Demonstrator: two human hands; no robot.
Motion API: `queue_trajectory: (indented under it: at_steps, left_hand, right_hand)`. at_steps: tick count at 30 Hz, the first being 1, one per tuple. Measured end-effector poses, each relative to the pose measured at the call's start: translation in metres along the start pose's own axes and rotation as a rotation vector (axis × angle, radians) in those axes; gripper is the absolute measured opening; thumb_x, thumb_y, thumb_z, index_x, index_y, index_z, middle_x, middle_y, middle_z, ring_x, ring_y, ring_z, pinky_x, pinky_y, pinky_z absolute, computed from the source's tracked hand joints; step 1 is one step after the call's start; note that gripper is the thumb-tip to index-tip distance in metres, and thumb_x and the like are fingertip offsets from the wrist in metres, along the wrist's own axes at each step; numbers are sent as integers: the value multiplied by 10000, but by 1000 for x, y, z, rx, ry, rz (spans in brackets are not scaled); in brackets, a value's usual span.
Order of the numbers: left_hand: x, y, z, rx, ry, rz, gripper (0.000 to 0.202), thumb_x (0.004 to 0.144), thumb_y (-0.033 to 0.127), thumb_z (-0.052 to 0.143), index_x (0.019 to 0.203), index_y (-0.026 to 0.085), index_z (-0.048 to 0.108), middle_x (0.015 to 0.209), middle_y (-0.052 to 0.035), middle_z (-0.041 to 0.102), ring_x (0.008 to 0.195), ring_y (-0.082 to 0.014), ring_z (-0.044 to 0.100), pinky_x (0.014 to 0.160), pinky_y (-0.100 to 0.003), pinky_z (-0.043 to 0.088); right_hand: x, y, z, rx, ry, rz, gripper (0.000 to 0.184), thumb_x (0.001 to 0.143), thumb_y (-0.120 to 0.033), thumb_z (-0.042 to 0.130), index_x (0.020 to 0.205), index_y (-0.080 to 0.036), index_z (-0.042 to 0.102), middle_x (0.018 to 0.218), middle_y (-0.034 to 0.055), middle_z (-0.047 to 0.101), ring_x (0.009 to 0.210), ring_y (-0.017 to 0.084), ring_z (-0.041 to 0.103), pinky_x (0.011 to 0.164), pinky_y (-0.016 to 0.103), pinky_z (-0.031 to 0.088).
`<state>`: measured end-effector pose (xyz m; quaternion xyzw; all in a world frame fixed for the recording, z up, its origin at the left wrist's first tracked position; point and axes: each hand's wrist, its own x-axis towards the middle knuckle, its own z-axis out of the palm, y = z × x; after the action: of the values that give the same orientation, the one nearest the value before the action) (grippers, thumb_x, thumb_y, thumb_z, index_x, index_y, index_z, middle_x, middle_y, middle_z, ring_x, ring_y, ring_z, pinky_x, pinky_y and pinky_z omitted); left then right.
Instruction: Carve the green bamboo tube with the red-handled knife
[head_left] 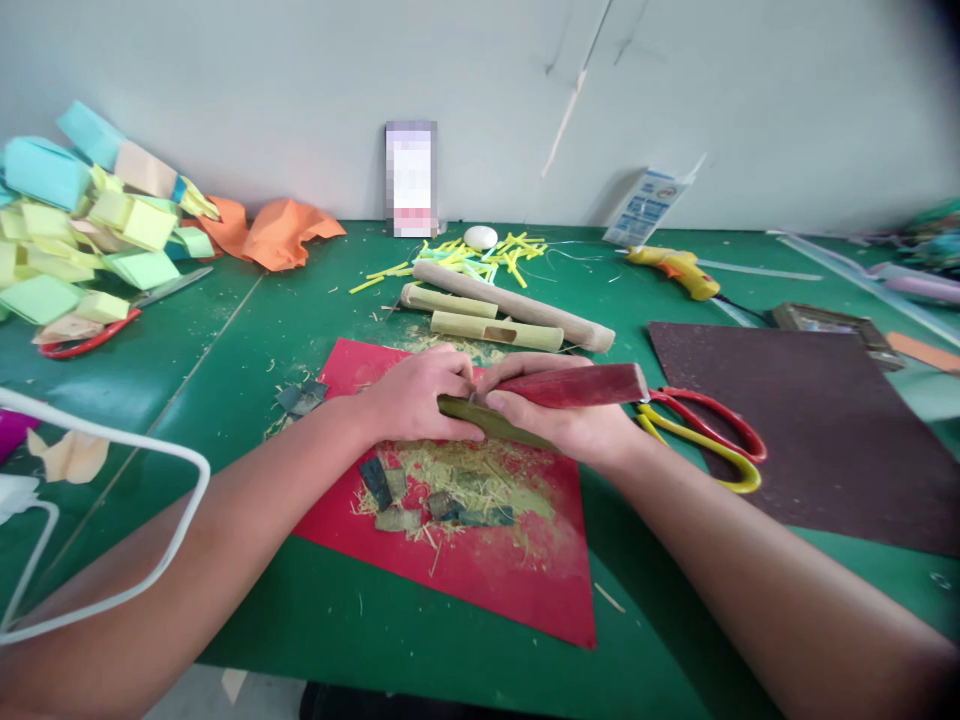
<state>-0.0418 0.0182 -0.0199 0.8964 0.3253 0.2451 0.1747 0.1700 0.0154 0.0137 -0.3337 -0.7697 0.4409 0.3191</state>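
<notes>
Over a red sheet (559, 600), my left hand (412, 395) is closed around one end of a green bamboo piece (510, 424). My right hand (581, 425) grips a tool with a red wooden handle (577, 386); its working end is hidden between my fingers at the bamboo. The right palm also rests along the bamboo's other end. Below the hands, pale shavings (495, 480) and dark bamboo chips (397, 520) lie on the sheet. Just beyond them sit a bamboo tube with a cut slot (536, 335), another bamboo tube (457, 303) and a longer wooden stick (517, 300).
Scissors (720, 425) lie by my right wrist, partly over a brown sheet (810, 440). Further back are a yellow glue gun (675, 272), yellow strips (517, 265) and a phone (411, 180). Folded papers (127, 220) pile at left, near a white frame (180, 450).
</notes>
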Motion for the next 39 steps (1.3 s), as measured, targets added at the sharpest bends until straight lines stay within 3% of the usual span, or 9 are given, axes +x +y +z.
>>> queue_trajectory:
  at_steps: [26, 39]
  left_hand:
    - [1, 2, -1, -41, 6, -30, 336, 725, 475, 756, 854, 179, 662, 917, -47, 618, 890, -200, 562, 810, -353, 450]
    - [1, 3, -2, -60, 10, -43, 345, 733, 478, 746, 835, 162, 649, 910, -60, 621, 880, -207, 578, 800, -362, 458]
  right_hand:
    - [2, 8, 1, 20, 9, -71, 158, 769, -324, 712, 787, -168, 703, 780, 36, 714, 683, 135, 637, 639, 258, 518]
    - [1, 10, 2, 71, 15, -66, 155, 770, -320, 731, 839, -183, 713, 852, 38, 733, 755, 150, 668, 714, 277, 540]
